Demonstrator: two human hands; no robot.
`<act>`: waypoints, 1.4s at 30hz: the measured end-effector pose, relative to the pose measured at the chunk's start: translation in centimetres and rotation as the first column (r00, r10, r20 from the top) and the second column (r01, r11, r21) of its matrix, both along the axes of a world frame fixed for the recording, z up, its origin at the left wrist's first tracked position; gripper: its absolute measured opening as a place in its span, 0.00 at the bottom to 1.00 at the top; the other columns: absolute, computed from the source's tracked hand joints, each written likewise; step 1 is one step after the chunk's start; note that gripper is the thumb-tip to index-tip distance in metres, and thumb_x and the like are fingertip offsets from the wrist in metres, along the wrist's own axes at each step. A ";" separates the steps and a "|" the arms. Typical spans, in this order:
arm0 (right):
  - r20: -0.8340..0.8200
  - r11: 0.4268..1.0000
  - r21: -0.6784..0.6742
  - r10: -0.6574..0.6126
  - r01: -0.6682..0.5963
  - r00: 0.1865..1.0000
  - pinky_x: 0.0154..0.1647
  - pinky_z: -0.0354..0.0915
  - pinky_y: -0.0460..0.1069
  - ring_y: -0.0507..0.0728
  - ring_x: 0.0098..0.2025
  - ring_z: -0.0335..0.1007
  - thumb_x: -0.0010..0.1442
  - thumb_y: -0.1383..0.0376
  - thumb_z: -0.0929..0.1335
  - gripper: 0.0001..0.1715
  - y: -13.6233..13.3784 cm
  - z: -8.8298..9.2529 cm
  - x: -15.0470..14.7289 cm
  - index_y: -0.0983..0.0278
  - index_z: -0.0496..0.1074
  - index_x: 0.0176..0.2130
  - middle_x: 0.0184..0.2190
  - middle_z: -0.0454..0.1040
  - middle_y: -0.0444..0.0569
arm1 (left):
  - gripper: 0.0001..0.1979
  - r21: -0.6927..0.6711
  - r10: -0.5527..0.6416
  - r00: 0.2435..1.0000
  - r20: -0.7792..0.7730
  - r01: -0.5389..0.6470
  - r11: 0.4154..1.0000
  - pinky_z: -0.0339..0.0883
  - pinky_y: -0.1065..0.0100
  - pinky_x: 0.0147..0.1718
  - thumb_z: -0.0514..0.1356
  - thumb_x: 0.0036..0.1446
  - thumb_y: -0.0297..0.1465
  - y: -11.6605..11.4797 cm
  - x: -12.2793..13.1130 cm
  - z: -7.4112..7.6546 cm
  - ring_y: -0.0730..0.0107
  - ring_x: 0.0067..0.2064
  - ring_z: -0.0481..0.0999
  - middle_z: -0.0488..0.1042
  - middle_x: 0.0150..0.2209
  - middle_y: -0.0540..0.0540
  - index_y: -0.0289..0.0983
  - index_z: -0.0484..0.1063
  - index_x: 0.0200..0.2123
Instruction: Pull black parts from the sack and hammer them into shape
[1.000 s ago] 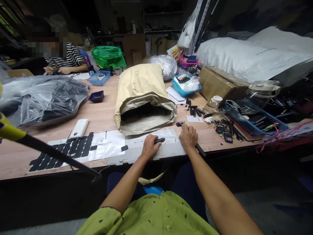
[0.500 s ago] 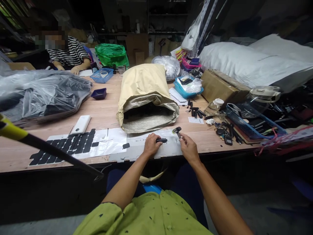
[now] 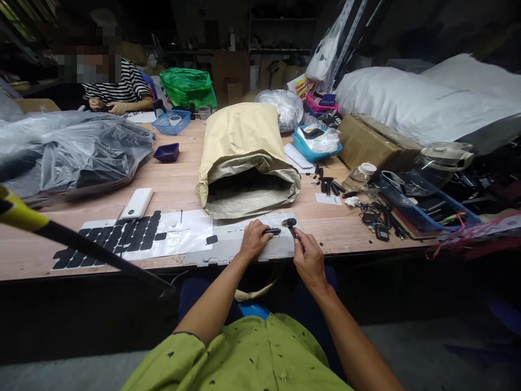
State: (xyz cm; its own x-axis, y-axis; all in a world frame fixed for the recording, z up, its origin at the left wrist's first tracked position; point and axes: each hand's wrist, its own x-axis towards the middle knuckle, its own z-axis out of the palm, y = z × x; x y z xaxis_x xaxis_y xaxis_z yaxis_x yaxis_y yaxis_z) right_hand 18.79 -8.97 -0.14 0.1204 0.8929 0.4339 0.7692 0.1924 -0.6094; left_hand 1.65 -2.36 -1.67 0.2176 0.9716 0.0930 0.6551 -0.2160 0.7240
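Note:
My left hand (image 3: 254, 239) is closed around a small black elongated part (image 3: 272, 231), low over a grey board (image 3: 228, 251) at the table's front edge. Part of that piece is hidden by my fingers. In my right hand (image 3: 308, 259) is a small hammer (image 3: 290, 223), gripped by its handle. Its dark head is close to the right end of the black part. Behind both hands lies a large beige sack (image 3: 242, 127), its open mouth turned toward me. Left of my hands, rows of black rounded pieces (image 3: 140, 233) lie on a white sheet (image 3: 191, 231).
A white power bank (image 3: 137, 203) lies at left, near a yellow-and-black pole (image 3: 81, 236). Small black parts (image 3: 328, 184), a jar (image 3: 360, 176), a blue basket (image 3: 431, 209) and a cardboard box (image 3: 374, 141) are at right. Another person (image 3: 118, 81) sits at the far left.
The hammer in my right hand has moved left toward the black part, its head now beside it. My left hand keeps its hold. The view has shifted slightly.

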 end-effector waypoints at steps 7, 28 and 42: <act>0.006 0.996 -0.085 -0.001 0.001 1.000 0.49 0.69 0.53 0.59 0.46 0.73 0.65 0.66 0.57 0.23 0.5 -1.2 -0.4 0.62 0.75 0.51 0.43 0.77 0.55 | 0.06 -0.018 -0.009 1.000 -0.020 0.008 1.000 0.64 0.60 0.48 0.64 0.57 0.30 0.0 0.1 0.1 0.62 0.45 0.69 0.71 0.37 0.47 0.43 0.80 0.39; 0.261 0.931 -0.152 -0.285 0.331 0.922 0.38 0.59 0.48 0.56 0.40 0.65 0.60 0.72 0.63 0.22 6.5 -1.6 5.0 0.61 0.77 0.50 0.36 0.71 0.51 | 0.06 -0.025 0.027 0.999 -0.018 -0.028 0.999 0.64 0.60 0.49 0.64 0.56 0.28 -0.3 0.4 0.5 0.62 0.45 0.70 0.71 0.36 0.47 0.41 0.79 0.38; 0.487 0.877 -0.130 -0.349 0.462 0.801 0.36 0.53 0.50 0.59 0.43 0.62 0.64 0.68 0.61 0.21 8.4 -2.5 3.8 0.63 0.73 0.54 0.40 0.68 0.55 | 0.08 0.016 -0.271 0.955 -0.118 0.275 0.961 0.62 0.55 0.53 0.68 0.53 0.34 -2.7 -1.8 0.7 0.57 0.51 0.68 0.73 0.48 0.45 0.44 0.80 0.39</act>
